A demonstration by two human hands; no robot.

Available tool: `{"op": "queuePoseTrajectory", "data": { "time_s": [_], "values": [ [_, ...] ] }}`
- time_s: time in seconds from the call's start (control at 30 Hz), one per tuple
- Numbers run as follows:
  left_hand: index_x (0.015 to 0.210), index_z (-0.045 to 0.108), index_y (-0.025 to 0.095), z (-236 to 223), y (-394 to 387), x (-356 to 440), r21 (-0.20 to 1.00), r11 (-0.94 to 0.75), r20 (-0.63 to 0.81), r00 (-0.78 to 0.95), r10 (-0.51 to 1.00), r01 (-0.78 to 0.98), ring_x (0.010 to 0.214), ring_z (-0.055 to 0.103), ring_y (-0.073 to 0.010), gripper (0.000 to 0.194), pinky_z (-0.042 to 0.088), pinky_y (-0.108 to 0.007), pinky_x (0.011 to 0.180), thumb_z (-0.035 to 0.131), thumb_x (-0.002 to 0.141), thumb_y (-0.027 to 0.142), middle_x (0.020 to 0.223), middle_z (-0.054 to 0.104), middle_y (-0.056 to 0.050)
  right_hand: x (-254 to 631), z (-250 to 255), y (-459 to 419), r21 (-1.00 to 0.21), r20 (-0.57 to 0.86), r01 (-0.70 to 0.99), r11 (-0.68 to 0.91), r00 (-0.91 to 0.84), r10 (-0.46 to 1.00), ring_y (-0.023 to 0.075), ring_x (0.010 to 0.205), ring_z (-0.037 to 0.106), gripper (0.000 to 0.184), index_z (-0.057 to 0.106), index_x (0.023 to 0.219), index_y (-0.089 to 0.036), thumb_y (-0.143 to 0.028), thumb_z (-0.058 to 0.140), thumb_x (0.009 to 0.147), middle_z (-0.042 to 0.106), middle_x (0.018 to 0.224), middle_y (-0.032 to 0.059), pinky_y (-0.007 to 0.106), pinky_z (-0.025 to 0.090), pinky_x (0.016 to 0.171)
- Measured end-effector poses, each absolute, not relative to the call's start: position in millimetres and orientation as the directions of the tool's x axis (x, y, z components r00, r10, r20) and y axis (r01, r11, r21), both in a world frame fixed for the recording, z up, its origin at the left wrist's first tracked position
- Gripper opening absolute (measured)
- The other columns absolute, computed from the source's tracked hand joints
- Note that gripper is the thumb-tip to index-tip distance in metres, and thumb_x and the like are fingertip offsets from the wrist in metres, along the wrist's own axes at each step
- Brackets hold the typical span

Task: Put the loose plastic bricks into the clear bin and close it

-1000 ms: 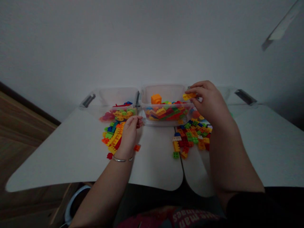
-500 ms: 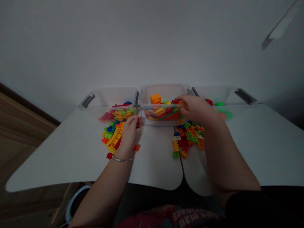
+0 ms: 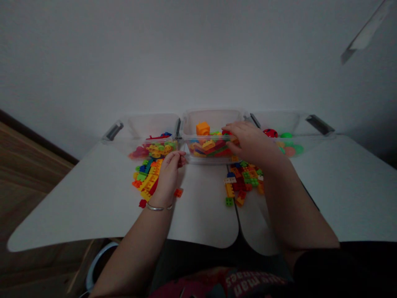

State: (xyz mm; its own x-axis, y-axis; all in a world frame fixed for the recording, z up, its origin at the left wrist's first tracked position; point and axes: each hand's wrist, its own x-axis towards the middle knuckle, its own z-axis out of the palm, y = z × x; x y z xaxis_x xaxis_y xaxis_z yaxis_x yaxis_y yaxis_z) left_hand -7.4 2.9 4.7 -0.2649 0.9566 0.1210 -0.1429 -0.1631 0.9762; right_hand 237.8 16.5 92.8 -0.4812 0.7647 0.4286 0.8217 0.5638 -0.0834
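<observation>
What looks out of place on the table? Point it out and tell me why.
One small orange block lies alone on the white tabletop, beside the left hand, apart from the left pile and right pile of bricks. Nothing appears broken, though dim light hides detail.

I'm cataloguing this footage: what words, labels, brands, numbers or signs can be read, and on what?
Shirt: "man", as best I can tell; the other pale letters are too blurred and skewed to read.
Boxes: none that I can read.
Bricks: none that I can read; any markings would be too small.
</observation>
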Motion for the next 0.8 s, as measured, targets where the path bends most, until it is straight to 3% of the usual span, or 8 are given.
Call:
{"op": "queuePoseTrajectory", "data": {
  "time_s": [0.13, 0.23, 0.43, 0.57, 0.73, 0.8],
  "values": [
    [0.075, 0.065, 0.018, 6.3, 0.8, -6.3, 0.976, -0.168, 0.127, -0.263, 0.957, -0.14, 0.061, 0.052, -0.0108, 0.014, 0.041, -0.023, 0.058, 0.06, 0.077, 0.03, 0.064, 0.057, 0.001, 235.1, 102.5, 6.1, -0.072, 0.489, 0.79, 0.608, -0.504, 0.712, 0.0276, 0.113, 0.056, 0.028, 0.068, 0.107, -0.016, -0.021, 0.049, 0.087, 0.068, 0.115, 0.0127, 0.044, 0.039, 0.1],
    [0.075, 0.065, 0.018, 6.3, 0.0, -6.2, 0.975, -0.169, 0.129, -0.257, 0.958, -0.144, 0.061, 0.052, -0.0106, 0.014, 0.041, -0.023, 0.059, 0.061, 0.077, 0.032, 0.065, 0.057, 0.001, 228.0, 108.8, -3.0, -0.078, 0.421, 0.776, 0.626, -0.544, 0.726, 0.0254, 0.099, 0.06, 0.022, 0.07, 0.097, -0.019, -0.021, 0.05, 0.087, 0.07, 0.1, 0.0094, 0.04, 0.043, 0.089],
    [0.076, 0.065, 0.018, 4.2, 1.5, -7.5, 0.976, -0.166, 0.125, -0.259, 0.958, -0.142, 0.061, 0.053, -0.0105, 0.016, 0.041, -0.023, 0.06, 0.062, 0.077, 0.034, 0.066, 0.057, 0.001, 211.5, 97.5, -6.2, -0.149, -0.018, 0.788, 0.597, -0.606, 0.795, 0.0211, 0.086, 0.066, 0.019, 0.073, 0.089, -0.022, -0.017, 0.055, 0.083, 0.074, 0.096, 0.0055, 0.031, 0.045, 0.073],
    [0.076, 0.065, 0.018, 3.9, 1.5, -7.7, 0.976, -0.166, 0.127, -0.249, 0.96, -0.142, 0.061, 0.053, -0.0106, 0.016, 0.041, -0.023, 0.06, 0.062, 0.078, 0.033, 0.066, 0.057, 0.001, 205.5, 83.8, 0.0, -0.05, -0.252, 0.866, 0.497, -0.493, 0.833, 0.0263, 0.086, 0.069, 0.022, 0.076, 0.089, -0.021, -0.014, 0.059, 0.078, 0.075, 0.094, 0.0094, 0.032, 0.048, 0.065],
    [0.076, 0.065, 0.018, 3.6, 1.4, -7.2, 0.975, -0.165, 0.126, -0.247, 0.961, -0.146, 0.061, 0.053, -0.0103, 0.014, 0.041, -0.023, 0.06, 0.061, 0.079, 0.032, 0.066, 0.057, 0.001, 201.6, 65.4, 6.5, 0.024, -0.292, 0.868, 0.496, -0.468, 0.834, 0.0291, 0.081, 0.071, 0.019, 0.077, 0.086, -0.018, -0.012, 0.065, 0.072, 0.076, 0.089, 0.013, 0.035, 0.052, 0.063],
    [0.077, 0.065, 0.018, 3.1, 1.7, -7.1, 0.976, -0.165, 0.125, -0.249, 0.96, -0.145, 0.062, 0.053, -0.0104, 0.015, 0.041, -0.023, 0.06, 0.061, 0.079, 0.032, 0.067, 0.058, 0.001, 200.1, 56.7, 8.0, -0.011, -0.237, 0.863, 0.505, -0.493, 0.837, 0.028, 0.076, 0.071, 0.015, 0.077, 0.079, -0.017, -0.011, 0.07, 0.066, 0.075, 0.08, 0.0127, 0.034, 0.053, 0.063]
  ]
}}
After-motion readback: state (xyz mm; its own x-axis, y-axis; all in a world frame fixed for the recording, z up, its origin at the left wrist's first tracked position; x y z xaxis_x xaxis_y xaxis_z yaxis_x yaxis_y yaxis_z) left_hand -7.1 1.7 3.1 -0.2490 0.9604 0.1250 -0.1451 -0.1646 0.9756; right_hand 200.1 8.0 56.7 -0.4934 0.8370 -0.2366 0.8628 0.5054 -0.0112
